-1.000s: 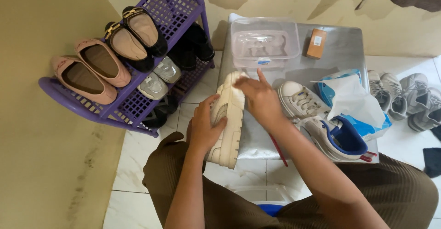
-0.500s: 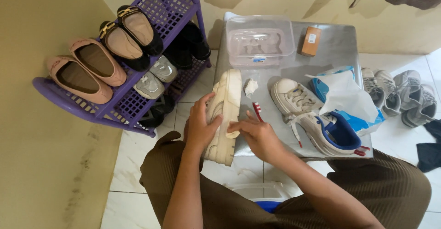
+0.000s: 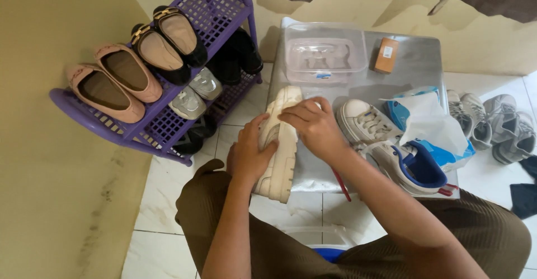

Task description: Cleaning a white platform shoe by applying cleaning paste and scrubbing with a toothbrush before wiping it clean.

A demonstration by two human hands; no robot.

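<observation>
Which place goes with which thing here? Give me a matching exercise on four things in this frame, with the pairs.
Things:
1. cream chunky-soled shoe
2. clear plastic container
3. pink flat shoes
4. grey sneakers

Places:
A. top shelf of the purple rack
B. on the floor tiles, right of the metal tray
C. held between the left hand and right hand
D. far end of the metal tray

Pairs: 1-C, 2-D, 3-A, 4-B

Left: shoe rack against the wall, flat shoes on top. Right of it: low table, container and small box at its back. Chunky shoe on the near-left edge, between left hand and right hand. Sneakers just right.
</observation>
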